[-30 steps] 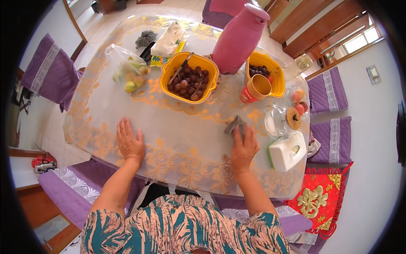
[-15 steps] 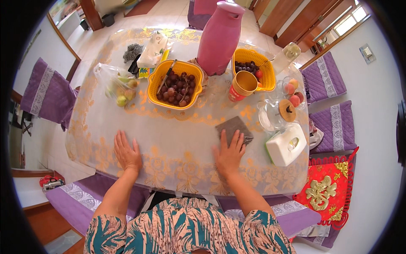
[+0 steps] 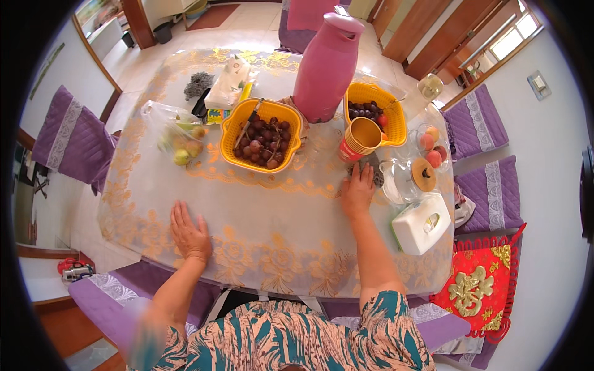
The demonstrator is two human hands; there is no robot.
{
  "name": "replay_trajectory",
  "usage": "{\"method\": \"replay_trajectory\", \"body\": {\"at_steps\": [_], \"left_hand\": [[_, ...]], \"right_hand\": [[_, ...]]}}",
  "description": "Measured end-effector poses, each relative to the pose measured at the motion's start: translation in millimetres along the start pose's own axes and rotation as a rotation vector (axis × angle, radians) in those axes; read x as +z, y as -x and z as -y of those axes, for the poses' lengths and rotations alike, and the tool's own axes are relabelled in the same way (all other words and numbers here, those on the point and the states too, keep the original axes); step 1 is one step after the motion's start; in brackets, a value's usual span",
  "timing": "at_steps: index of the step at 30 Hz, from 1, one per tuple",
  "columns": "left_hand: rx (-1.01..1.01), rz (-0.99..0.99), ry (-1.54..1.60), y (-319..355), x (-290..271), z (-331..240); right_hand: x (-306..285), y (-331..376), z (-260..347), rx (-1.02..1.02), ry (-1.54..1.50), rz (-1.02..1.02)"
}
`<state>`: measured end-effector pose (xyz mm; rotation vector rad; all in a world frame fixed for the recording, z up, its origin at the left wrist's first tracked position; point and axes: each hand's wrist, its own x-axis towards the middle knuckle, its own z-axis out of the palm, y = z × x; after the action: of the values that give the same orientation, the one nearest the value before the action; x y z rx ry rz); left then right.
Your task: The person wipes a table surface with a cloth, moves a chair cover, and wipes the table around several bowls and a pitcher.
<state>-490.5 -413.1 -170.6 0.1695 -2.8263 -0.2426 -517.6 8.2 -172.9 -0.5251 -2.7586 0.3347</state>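
Cloth [image 3: 377, 174], grey and rumpled, lies partly beneath one of the hands [image 3: 357, 195].

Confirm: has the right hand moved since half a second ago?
Yes: the right hand has moved forward, closer to the stacked paper cups.

From here I see a dark-streaked teal-and-peach top [image 3: 297, 337], short sleeves [image 3: 385, 315] ending well behind the hands [image 3: 190, 235].
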Motion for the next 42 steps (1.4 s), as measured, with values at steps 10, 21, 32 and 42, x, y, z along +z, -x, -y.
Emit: {"method": "replay_trajectory", "body": {"at_steps": [10,21,32,42], "left_hand": [[-0.003,-0.001,0.026,0,-6,-6],[-0.003,-0.008,0.024,0,1,-5],[0.016,-0.024,-0.022,0,0,-1],[0.002,-0.003,0.027,1,1,-3]], "right_hand": [[-12,-24,-24,-0.082,-0.045,0.126],[-116,182,-11,-0.382,-0.162,0.368],[-90,158,-6,-0.104,0.005,0.277],[-34,82,-1,0.099,0.046,0.037]]}}
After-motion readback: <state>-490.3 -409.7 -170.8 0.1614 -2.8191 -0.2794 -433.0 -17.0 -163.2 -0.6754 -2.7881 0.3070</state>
